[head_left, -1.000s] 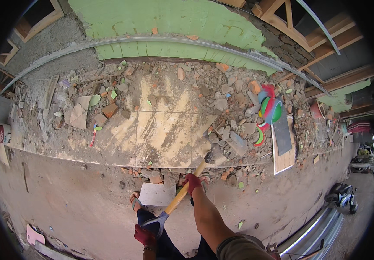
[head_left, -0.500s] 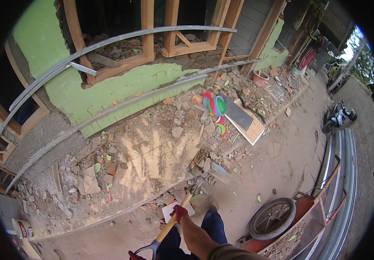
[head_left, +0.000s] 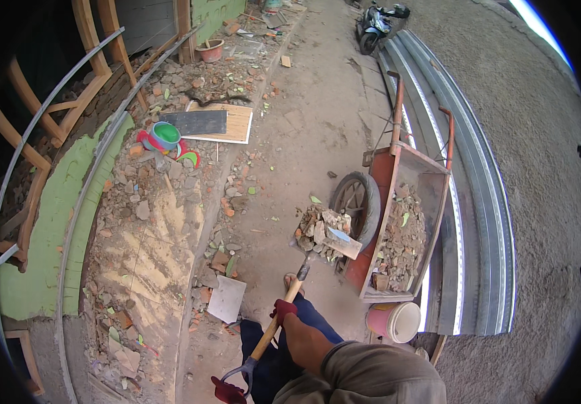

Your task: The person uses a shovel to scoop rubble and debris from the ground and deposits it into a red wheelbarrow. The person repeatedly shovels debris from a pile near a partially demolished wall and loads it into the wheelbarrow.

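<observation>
I hold a shovel with a wooden shaft [head_left: 267, 337] and a grey D-shaped handle. My right hand [head_left: 284, 310], in a dark red glove, is wrapped round the shaft midway. Lower and to the left, my left hand [head_left: 228, 390], also gloved in red, is closed on the D-handle. A pile of broken masonry [head_left: 319, 229] covers the shovel's blade, with a flat board-like piece [head_left: 343, 244] on its right side. This load hangs beside the wheel of an orange-red wheelbarrow [head_left: 398, 158], whose tray holds rubble [head_left: 401, 236].
Long metal sheets [head_left: 465, 202] lie right of the wheelbarrow, and a pink-white bucket [head_left: 398, 322] stands at its near end. A white tile [head_left: 226, 299] lies left of my feet. Rubble, a board [head_left: 236, 124] and a green basin [head_left: 166, 135] line the wall. Farther off stands a motorbike [head_left: 375, 25].
The loaded shovel has swung right, from the rubble strip to beside the wheelbarrow. My view has turned right with it. Both hands keep their hold.
</observation>
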A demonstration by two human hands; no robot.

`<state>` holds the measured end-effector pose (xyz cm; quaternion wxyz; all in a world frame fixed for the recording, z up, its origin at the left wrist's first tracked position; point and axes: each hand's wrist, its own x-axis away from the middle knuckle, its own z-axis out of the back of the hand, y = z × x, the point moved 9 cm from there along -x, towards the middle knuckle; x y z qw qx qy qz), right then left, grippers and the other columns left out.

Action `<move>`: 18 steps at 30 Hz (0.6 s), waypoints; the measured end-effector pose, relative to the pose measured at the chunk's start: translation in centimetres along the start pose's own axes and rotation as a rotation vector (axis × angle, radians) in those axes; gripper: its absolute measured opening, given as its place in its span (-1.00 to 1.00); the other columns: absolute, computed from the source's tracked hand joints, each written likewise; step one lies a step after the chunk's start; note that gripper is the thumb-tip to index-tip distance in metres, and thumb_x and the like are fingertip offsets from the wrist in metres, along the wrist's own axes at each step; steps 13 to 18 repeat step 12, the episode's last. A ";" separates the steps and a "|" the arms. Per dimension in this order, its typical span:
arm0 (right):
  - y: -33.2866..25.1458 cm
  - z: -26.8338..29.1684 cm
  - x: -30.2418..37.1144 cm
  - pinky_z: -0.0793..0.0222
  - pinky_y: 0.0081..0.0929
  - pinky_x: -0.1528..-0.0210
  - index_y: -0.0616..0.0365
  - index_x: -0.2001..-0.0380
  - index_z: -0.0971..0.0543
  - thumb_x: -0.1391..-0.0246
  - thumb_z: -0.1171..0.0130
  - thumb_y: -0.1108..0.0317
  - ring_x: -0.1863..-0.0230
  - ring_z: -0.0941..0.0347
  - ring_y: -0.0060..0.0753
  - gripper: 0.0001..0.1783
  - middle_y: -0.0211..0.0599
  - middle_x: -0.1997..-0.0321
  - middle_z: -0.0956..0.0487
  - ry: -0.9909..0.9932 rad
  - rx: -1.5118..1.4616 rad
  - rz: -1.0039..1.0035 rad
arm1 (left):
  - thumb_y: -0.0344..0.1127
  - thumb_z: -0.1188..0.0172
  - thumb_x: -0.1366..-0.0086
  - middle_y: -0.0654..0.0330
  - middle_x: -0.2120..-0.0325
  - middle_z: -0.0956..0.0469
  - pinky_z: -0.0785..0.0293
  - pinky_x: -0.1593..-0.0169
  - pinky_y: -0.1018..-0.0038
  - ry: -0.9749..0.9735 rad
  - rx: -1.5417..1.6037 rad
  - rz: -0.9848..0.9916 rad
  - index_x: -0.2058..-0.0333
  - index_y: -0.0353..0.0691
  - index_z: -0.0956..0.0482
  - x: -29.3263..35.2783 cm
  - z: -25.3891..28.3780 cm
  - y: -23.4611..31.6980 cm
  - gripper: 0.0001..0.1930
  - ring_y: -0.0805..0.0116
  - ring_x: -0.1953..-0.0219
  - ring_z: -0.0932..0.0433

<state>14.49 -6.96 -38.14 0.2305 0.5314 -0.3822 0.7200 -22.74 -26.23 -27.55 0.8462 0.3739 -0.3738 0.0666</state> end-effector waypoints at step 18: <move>-22.3 21.7 -5.1 -0.55 -0.25 0.53 0.24 0.27 -0.46 0.00 -0.12 0.41 0.62 -0.45 -0.19 -0.79 -0.15 0.54 -0.47 0.350 -0.392 0.105 | 0.42 -0.03 -0.22 0.32 0.83 -0.16 -0.16 0.73 0.33 -0.644 -0.230 0.147 0.70 0.04 -0.24 13.3 -26.8 -1.5 -0.39 0.33 0.80 -0.21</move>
